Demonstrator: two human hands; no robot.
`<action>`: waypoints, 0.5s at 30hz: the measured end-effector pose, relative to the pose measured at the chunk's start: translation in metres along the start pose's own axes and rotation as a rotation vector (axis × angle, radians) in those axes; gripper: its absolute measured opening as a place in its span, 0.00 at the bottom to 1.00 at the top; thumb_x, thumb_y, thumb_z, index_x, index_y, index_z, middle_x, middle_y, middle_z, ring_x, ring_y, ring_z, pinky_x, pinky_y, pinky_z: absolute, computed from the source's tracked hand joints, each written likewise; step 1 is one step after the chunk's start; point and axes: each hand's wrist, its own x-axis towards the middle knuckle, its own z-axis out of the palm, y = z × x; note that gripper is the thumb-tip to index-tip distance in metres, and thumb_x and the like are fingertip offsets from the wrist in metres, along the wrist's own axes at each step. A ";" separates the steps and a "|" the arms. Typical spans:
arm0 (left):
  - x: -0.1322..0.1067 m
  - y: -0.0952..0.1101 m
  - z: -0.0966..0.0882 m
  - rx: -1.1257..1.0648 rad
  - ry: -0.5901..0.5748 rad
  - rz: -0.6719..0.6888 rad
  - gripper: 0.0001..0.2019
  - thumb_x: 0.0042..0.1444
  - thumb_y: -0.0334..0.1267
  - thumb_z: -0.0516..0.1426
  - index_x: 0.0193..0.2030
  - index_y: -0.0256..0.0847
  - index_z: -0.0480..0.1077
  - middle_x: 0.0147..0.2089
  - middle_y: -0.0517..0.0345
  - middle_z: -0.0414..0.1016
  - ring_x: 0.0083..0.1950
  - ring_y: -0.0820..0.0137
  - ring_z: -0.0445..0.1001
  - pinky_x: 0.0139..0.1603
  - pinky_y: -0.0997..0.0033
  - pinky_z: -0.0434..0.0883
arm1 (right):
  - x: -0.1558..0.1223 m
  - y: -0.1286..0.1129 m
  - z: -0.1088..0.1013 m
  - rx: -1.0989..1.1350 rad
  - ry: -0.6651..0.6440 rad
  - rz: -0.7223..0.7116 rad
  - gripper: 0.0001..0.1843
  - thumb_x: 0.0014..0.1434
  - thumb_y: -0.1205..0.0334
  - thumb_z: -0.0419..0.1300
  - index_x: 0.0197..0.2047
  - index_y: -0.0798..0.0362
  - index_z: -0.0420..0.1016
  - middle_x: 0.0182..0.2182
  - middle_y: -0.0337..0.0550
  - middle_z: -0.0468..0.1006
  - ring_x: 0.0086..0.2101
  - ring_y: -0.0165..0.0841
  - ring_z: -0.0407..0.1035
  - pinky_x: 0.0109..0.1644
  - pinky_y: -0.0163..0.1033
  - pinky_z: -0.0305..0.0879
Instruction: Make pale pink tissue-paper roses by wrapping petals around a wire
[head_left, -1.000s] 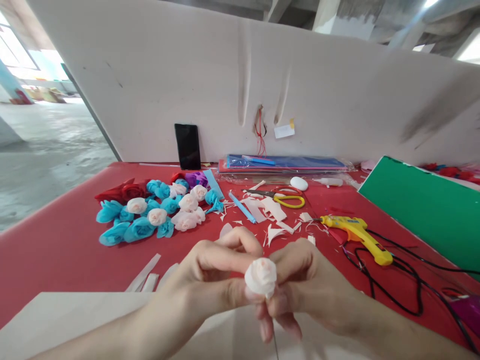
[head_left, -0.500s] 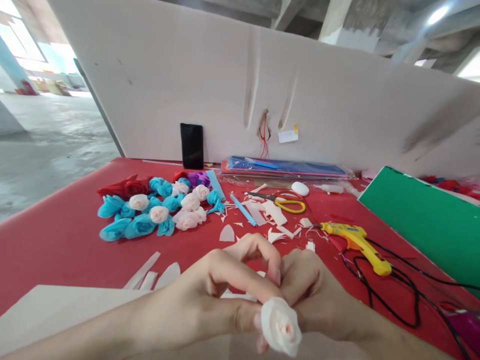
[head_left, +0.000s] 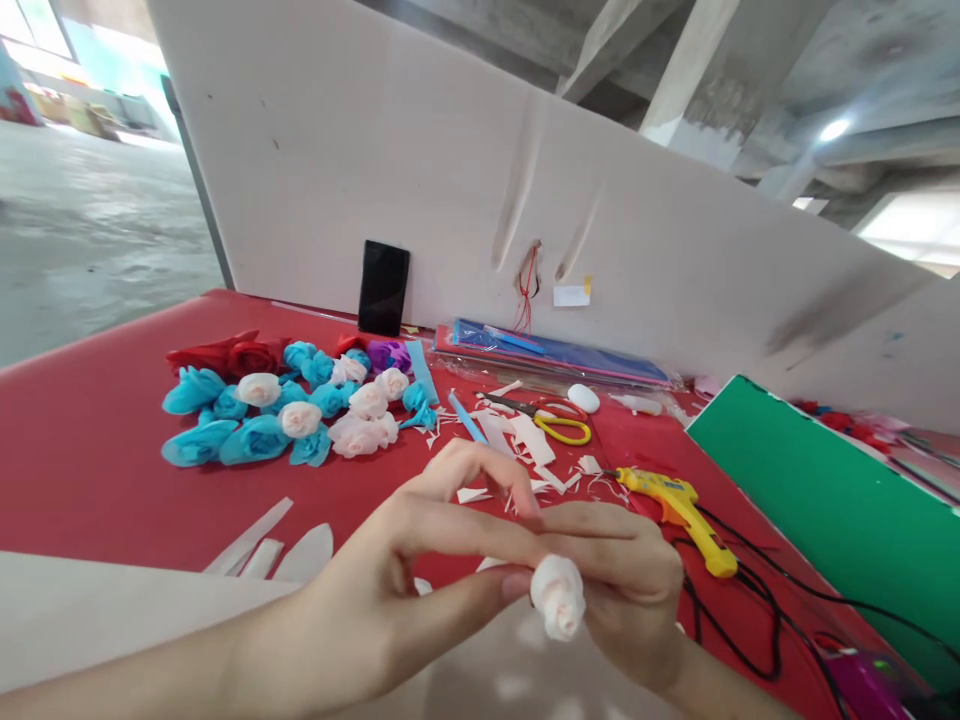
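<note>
Both hands meet low in the middle of the view around a small white paper rose (head_left: pixel 559 597). My right hand (head_left: pixel 626 590) is curled round its base and stem from the right. My left hand (head_left: pixel 420 570) pinches the flower's petals between thumb and forefinger, its other fingers raised above. The rose faces the camera and shows a faint pink centre.
A heap of blue, white, red and purple paper roses (head_left: pixel 292 405) lies at the left on the red table (head_left: pixel 90 450). Yellow scissors (head_left: pixel 559 425), paper scraps, a yellow glue gun (head_left: pixel 679 505) with black cable, a green sheet (head_left: pixel 840 500), a black phone (head_left: pixel 384 288) and packed paper sheets (head_left: pixel 555 350) stand beyond.
The rose dropped toward the lower edge and then came back up slightly. The hands shifted around it, the left thumb and forefinger now on the petals. The view tilted up and left.
</note>
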 end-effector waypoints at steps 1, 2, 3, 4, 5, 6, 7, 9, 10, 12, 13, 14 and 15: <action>0.000 0.000 0.000 0.032 0.016 0.013 0.10 0.61 0.37 0.58 0.37 0.54 0.82 0.43 0.60 0.67 0.39 0.69 0.66 0.53 0.67 0.66 | 0.000 0.001 0.000 -0.010 0.006 0.005 0.13 0.57 0.65 0.66 0.45 0.43 0.83 0.33 0.45 0.86 0.29 0.34 0.80 0.33 0.32 0.78; 0.000 0.000 0.001 0.060 0.032 0.022 0.09 0.60 0.36 0.59 0.37 0.54 0.81 0.42 0.60 0.68 0.38 0.69 0.66 0.51 0.69 0.66 | -0.001 0.002 0.000 -0.019 0.014 0.008 0.12 0.57 0.66 0.66 0.44 0.44 0.83 0.32 0.45 0.85 0.28 0.33 0.79 0.33 0.32 0.77; 0.000 0.000 0.001 0.082 0.039 0.028 0.09 0.59 0.36 0.60 0.37 0.55 0.81 0.40 0.61 0.68 0.38 0.70 0.66 0.49 0.71 0.67 | -0.001 0.002 0.000 -0.027 0.020 0.012 0.10 0.57 0.66 0.65 0.42 0.45 0.84 0.32 0.45 0.85 0.28 0.33 0.79 0.33 0.31 0.77; 0.000 0.001 0.002 0.094 0.039 0.031 0.09 0.58 0.35 0.60 0.38 0.55 0.81 0.39 0.62 0.69 0.38 0.70 0.67 0.47 0.72 0.67 | -0.001 0.003 0.000 -0.034 0.024 0.014 0.09 0.58 0.66 0.65 0.41 0.46 0.84 0.32 0.46 0.85 0.28 0.33 0.79 0.33 0.31 0.77; 0.000 0.001 0.002 0.098 0.038 0.033 0.09 0.57 0.34 0.61 0.38 0.56 0.81 0.38 0.62 0.69 0.38 0.70 0.67 0.45 0.73 0.67 | 0.000 0.003 0.000 -0.039 0.026 0.016 0.09 0.58 0.66 0.65 0.41 0.47 0.85 0.31 0.46 0.85 0.28 0.33 0.79 0.33 0.30 0.77; 0.000 0.002 0.002 0.098 0.038 0.032 0.09 0.56 0.34 0.62 0.38 0.56 0.81 0.38 0.62 0.69 0.38 0.70 0.67 0.44 0.73 0.67 | 0.000 0.003 0.000 -0.042 0.026 0.019 0.09 0.57 0.67 0.65 0.41 0.48 0.85 0.32 0.46 0.85 0.28 0.33 0.79 0.34 0.30 0.77; -0.001 0.002 0.003 0.097 0.039 0.029 0.09 0.55 0.34 0.62 0.37 0.55 0.81 0.37 0.62 0.70 0.38 0.69 0.68 0.44 0.72 0.67 | 0.000 0.003 0.000 -0.044 0.022 0.020 0.09 0.57 0.67 0.65 0.40 0.48 0.85 0.32 0.46 0.85 0.29 0.33 0.79 0.34 0.30 0.77; -0.001 0.003 0.003 0.096 0.054 0.028 0.08 0.54 0.33 0.63 0.35 0.53 0.81 0.36 0.61 0.71 0.38 0.68 0.69 0.43 0.71 0.67 | -0.001 0.004 0.000 -0.043 0.010 0.018 0.09 0.58 0.66 0.65 0.40 0.48 0.85 0.32 0.46 0.85 0.29 0.33 0.79 0.33 0.30 0.76; -0.001 0.003 0.003 0.096 0.066 0.035 0.07 0.54 0.33 0.64 0.35 0.53 0.81 0.36 0.61 0.71 0.38 0.68 0.69 0.43 0.71 0.67 | -0.001 0.004 0.000 -0.041 0.006 0.017 0.09 0.58 0.66 0.65 0.40 0.47 0.85 0.31 0.46 0.85 0.28 0.33 0.79 0.33 0.30 0.76; -0.001 0.003 0.003 0.101 0.083 0.053 0.08 0.53 0.33 0.64 0.36 0.53 0.81 0.34 0.62 0.72 0.37 0.68 0.69 0.43 0.71 0.67 | -0.001 0.004 0.001 -0.035 -0.003 0.016 0.08 0.58 0.65 0.65 0.40 0.47 0.85 0.31 0.45 0.85 0.28 0.32 0.79 0.32 0.30 0.76; -0.001 0.003 0.004 0.104 0.088 0.060 0.09 0.53 0.32 0.64 0.37 0.54 0.80 0.34 0.63 0.72 0.36 0.69 0.69 0.43 0.72 0.68 | -0.001 0.005 0.001 -0.033 -0.007 0.019 0.08 0.58 0.65 0.65 0.40 0.47 0.85 0.31 0.45 0.85 0.27 0.32 0.79 0.31 0.31 0.76; 0.000 0.003 0.004 0.105 0.089 0.067 0.10 0.52 0.32 0.65 0.37 0.54 0.80 0.34 0.63 0.71 0.36 0.69 0.69 0.42 0.72 0.68 | -0.001 0.004 0.002 -0.029 -0.011 0.021 0.08 0.57 0.66 0.66 0.39 0.47 0.85 0.31 0.45 0.85 0.27 0.32 0.78 0.31 0.31 0.76; 0.000 0.003 0.005 0.105 0.092 0.068 0.10 0.51 0.31 0.65 0.37 0.53 0.80 0.34 0.63 0.71 0.36 0.69 0.70 0.42 0.73 0.68 | -0.001 0.004 0.002 -0.023 -0.016 0.022 0.08 0.57 0.66 0.66 0.39 0.47 0.85 0.30 0.45 0.85 0.27 0.32 0.78 0.30 0.31 0.76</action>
